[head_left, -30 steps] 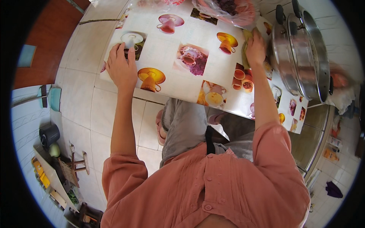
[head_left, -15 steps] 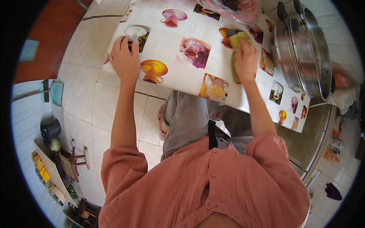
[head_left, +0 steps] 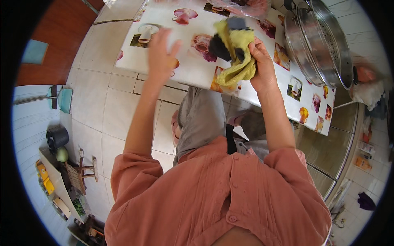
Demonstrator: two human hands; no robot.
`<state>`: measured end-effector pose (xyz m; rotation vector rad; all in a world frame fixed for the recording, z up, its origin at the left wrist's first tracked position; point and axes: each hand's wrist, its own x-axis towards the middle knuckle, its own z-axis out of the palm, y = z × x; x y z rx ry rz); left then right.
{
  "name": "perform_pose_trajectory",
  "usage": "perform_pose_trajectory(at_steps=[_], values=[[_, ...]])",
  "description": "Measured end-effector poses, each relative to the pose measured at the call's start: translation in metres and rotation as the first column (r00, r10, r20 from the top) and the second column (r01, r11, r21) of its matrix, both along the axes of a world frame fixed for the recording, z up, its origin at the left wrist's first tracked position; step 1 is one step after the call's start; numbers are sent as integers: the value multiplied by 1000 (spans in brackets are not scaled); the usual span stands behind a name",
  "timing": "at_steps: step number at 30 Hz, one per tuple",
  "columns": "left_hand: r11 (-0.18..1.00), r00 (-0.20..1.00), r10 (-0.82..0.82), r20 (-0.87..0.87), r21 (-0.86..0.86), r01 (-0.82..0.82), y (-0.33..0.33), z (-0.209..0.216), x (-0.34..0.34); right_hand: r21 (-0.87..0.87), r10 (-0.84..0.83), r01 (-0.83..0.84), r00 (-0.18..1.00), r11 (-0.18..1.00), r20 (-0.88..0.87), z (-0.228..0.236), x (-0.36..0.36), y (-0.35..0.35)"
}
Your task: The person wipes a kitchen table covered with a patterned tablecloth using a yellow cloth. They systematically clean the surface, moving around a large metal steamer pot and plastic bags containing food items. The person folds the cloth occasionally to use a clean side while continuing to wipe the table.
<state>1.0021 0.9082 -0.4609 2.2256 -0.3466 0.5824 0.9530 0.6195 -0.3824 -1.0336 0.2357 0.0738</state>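
My right hand (head_left: 264, 67) grips a crumpled yellow-green cloth (head_left: 242, 39) with dark grey and black patches. It is lifted above the table (head_left: 164, 11), whose white covering is printed with cups and saucers. Thumb and fingers pinch the cloth's right side, and its lower end hangs over the near edge. To the left, my left hand (head_left: 160, 57) is raised over the tabletop, smeared by motion. Its fingers are spread and it holds nothing.
Stacked metal steamer pots (head_left: 305, 45) stand at the table's right end. A pink plastic bag (head_left: 250, 9) lies at the far edge. On the left are a teal dustpan (head_left: 65, 100), a black bucket (head_left: 57, 138) and a small wooden chair (head_left: 78, 174).
My right hand has lifted the cloth off the tabletop and brought it left and nearer, its dark patches now showing. My left hand has come up off the table and moved right.
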Motion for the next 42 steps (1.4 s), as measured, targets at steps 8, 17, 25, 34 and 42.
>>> perform_pose_trajectory(at_steps=[8, 17, 25, 34, 42], values=[[468, 657, -626, -421, -876, -116, -79, 37, -39, 98, 108, -107, 994, 989, 1, -2, -1, 8], [577, 726, -534, -433, -814, -62, -53, 63, -23, -536, -141, 76, 987, 841, -81, -29, 0, 8], [955, 931, -12, -365, -279, -97, -46, 34, -38, -975, 198, 161, 961, 156, 190, -44, -34, 11], [941, 994, -75, -75, 325, 96, -50, 32, -71, -917, 163, -182, 978, 356, -131, -60, -23, -9], [954, 975, -71, -211, 271, 128, -48, 55, -67, -504, 127, -151, 989, 850, -82, -42, -27, -17]])
